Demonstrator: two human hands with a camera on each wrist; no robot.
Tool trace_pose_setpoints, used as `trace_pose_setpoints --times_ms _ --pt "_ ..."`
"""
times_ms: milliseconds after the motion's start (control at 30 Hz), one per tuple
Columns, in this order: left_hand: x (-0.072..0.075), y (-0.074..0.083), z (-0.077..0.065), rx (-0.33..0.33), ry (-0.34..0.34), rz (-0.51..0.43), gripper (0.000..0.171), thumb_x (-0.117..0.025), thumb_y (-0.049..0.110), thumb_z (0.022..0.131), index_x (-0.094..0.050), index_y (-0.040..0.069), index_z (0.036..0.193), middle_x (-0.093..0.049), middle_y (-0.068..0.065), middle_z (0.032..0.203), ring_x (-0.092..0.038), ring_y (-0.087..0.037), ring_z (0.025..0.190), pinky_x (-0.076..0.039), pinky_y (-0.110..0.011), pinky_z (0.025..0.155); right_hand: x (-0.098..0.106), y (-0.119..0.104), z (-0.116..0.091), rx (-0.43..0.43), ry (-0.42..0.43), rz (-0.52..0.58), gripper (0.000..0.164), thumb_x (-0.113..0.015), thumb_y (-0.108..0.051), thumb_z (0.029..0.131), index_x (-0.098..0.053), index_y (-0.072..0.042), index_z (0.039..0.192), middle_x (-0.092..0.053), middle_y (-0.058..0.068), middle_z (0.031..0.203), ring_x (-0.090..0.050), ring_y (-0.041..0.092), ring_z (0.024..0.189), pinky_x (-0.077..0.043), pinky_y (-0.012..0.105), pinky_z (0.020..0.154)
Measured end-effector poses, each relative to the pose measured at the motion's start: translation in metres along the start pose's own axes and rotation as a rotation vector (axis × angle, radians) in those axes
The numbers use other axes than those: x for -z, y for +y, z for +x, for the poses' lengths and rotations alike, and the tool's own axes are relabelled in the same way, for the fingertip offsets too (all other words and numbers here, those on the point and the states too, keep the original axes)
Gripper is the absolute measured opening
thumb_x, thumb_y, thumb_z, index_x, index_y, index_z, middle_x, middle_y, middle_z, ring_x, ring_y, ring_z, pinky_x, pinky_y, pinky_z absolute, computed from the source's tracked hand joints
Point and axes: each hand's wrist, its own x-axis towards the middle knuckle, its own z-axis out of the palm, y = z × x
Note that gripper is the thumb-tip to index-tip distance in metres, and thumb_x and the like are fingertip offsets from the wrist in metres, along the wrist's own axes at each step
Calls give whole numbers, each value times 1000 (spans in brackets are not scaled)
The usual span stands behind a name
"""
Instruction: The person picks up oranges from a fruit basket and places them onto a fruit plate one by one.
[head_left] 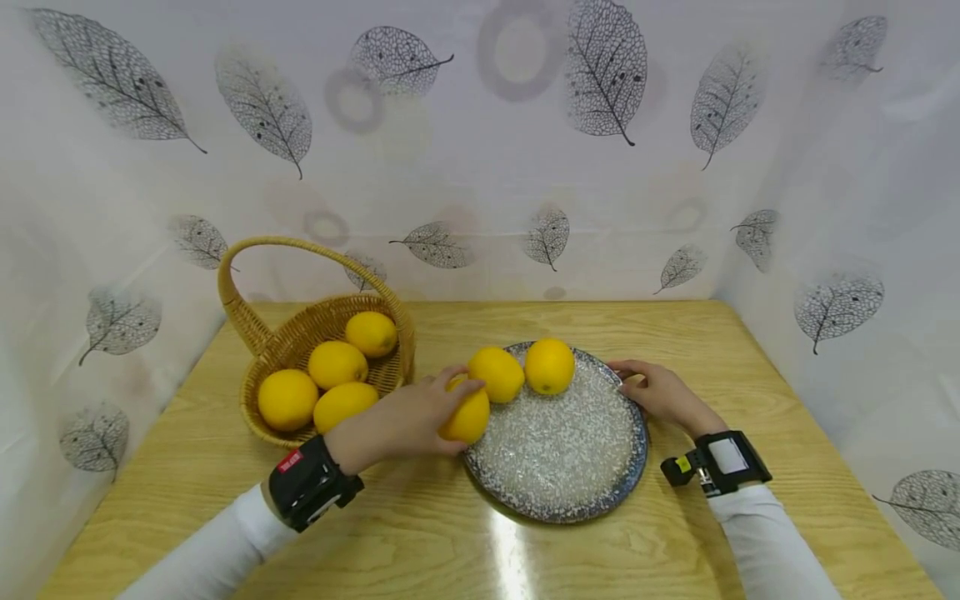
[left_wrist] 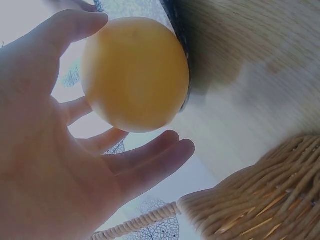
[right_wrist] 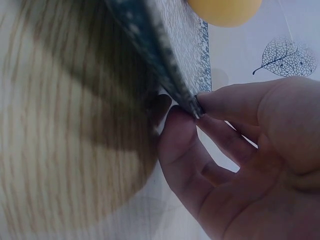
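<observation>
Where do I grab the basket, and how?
Probably best at the top of its handle, reaching down from above. The handle arches high over the basket, clear of the fruit inside, and looks thin enough to wrap around.

We see plain white long sleeves [head_left: 772,537] ending near the wrists. Behind the bare left hand [head_left: 416,412] sits a chunky black wrist unit [head_left: 303,492] with a red label [head_left: 289,462]; behind the bare right hand [head_left: 663,396], we find a black wristband [head_left: 752,460] with a pale square panel [head_left: 727,457] and, jutting sideways, a small black block [head_left: 676,474] marked by a yellow patch [head_left: 683,463]
</observation>
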Motion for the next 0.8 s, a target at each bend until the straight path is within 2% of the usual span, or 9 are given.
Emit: trace_pose_setpoints --times_ms 200,467,800 --pt "2 2 -4 0 11 9 79 -71 48 92 -37 19 157 -36 -19 161 -63 -43 120 -57 -56 93 0 0 0 -1 2 0 46 -55 -10 102 -52 -3 147 -58 29 133 -62 21 86 -54 30 64" --pt "0 1 -5 39 -14 -8 78 -63 56 94 -33 24 160 -32 -13 165 -61 -40 125 -56 -55 96 -2 3 0 1 3 0 46 -55 -9 102 -52 -2 147 -58 30 133 -62 21 86 -54 29 64" --pt "5 1 -18 32 43 -47 77 -64 53 95 -34 21 159 -32 -17 165 -58 -42 131 -55 -57 99 -1 1 1 -12 -4 4 46 -55 -11 103 -51 -4 148 -59 29 134 -63 22 90 -54 30 65"
